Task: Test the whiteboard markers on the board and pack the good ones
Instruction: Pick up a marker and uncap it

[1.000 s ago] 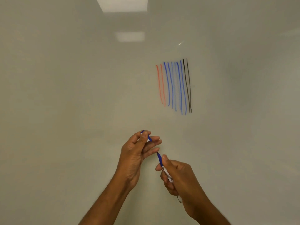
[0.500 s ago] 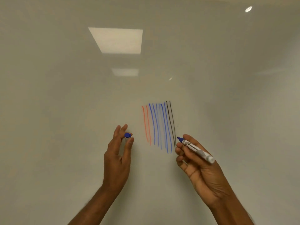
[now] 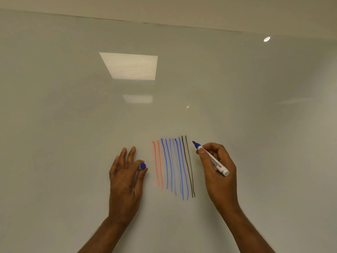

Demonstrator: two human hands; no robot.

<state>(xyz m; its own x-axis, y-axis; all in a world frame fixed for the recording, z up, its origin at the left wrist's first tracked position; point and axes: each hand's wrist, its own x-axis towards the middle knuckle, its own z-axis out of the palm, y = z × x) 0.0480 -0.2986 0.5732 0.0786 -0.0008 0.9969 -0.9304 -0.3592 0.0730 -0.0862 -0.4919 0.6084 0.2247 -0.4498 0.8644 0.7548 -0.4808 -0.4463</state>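
A glossy whiteboard [image 3: 73, 125] fills the view. On it stand several vertical test strokes [image 3: 173, 167]: two orange at the left, several blue in the middle, two black at the right. My right hand [image 3: 217, 172] grips an uncapped blue whiteboard marker [image 3: 211, 158] like a pen, its blue tip up and left, just right of the black strokes. Whether the tip touches the board I cannot tell. My left hand [image 3: 125, 179] pinches the blue cap [image 3: 142, 166] between thumb and forefinger, left of the orange strokes, with its other fingers stretched up.
The whiteboard's top edge [image 3: 164, 24] runs across the top of the view, with wall above it. Ceiling lights [image 3: 130, 65] reflect in the board above the strokes. No other markers or packing container are in view.
The cap has come off the marker and my hands have parted. My right hand has risen to the top right of the strokes; my left holds the cap at their left. The view tilted up.
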